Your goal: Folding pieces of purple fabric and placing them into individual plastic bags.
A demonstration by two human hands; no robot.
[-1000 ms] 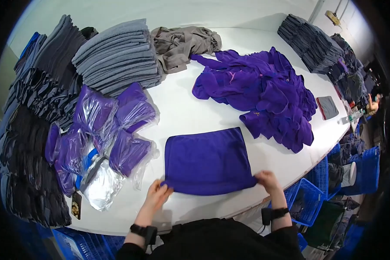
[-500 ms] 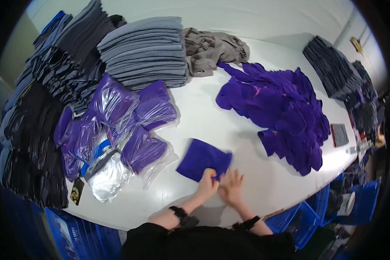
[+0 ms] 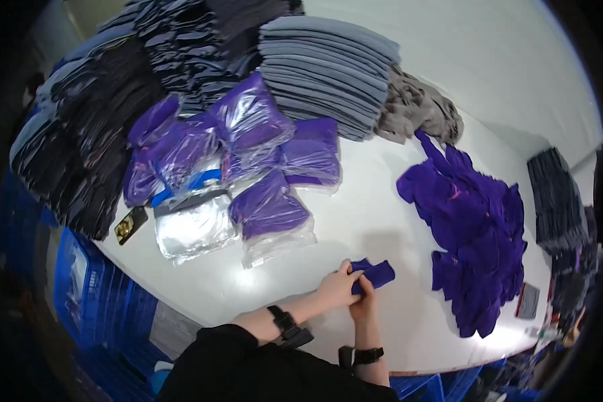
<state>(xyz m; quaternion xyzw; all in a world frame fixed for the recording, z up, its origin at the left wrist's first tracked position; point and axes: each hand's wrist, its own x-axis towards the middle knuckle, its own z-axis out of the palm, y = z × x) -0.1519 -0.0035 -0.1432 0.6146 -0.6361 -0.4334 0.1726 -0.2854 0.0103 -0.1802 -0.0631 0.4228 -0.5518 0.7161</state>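
A purple piece of fabric (image 3: 378,274), folded or rolled into a compact bundle, is held between my two hands just above the white table (image 3: 355,214). My left hand (image 3: 337,289) grips its left side, fingers curled round the cloth. My right hand (image 3: 364,303) closes on its lower edge, thumb against the fabric, close beside the left hand. Several purple bundles in clear plastic bags (image 3: 271,208) lie to the left. To the right spreads a loose heap of purple fabric pieces (image 3: 472,228).
Grey folded cloths (image 3: 325,74) are stacked at the back, beside a crumpled taupe cloth (image 3: 419,104). Dark garments (image 3: 100,100) pile up on the left. A silvery clear packet (image 3: 194,228) and a dark phone-like rectangle (image 3: 130,225) lie nearby. Blue crates (image 3: 100,295) stand below the table edge.
The fabric has gone from a flat square on the table to a smaller bundle in both hands. My right hand has gone from spread to gripping. The whole view has shifted and turned.
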